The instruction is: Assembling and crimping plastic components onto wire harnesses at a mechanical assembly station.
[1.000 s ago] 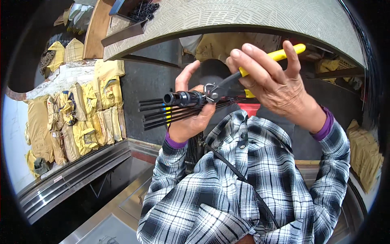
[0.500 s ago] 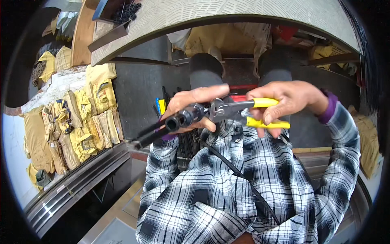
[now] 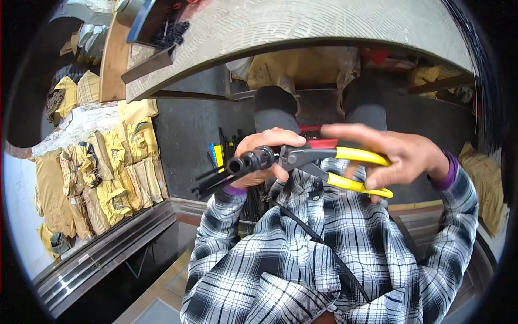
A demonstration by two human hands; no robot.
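While the left hand (image 3: 264,138) is curling around a black ringed tube (image 3: 251,161) in front of the chest, the right hand (image 3: 407,156) is holding a pair of pliers (image 3: 311,156) loosely, some of its fingers stretching out in a blur over the yellow handles (image 3: 360,155). Those handles are standing apart, and the head of the pliers is sitting right beside the tube, close to the left hand; whether the jaws are biting on anything, I cannot tell. Thin black rods (image 3: 211,186) are sticking out beyond the left hand, past the tube. Purple cuffs (image 3: 450,171) are peeking out of the sleeves of a black-and-white plaid shirt (image 3: 294,248), and a dark strap (image 3: 298,221) is running slantwise across it. Lower down, past the left hand, a yellow and blue thing (image 3: 218,155) is showing. Farther off, two dark-trousered legs (image 3: 367,102) are pointing toward a pale patterned table (image 3: 302,24), and an open blue box (image 3: 141,21) is resting at its left end. Over to the left, yellow bags (image 3: 113,146) are lying side by side in rows.
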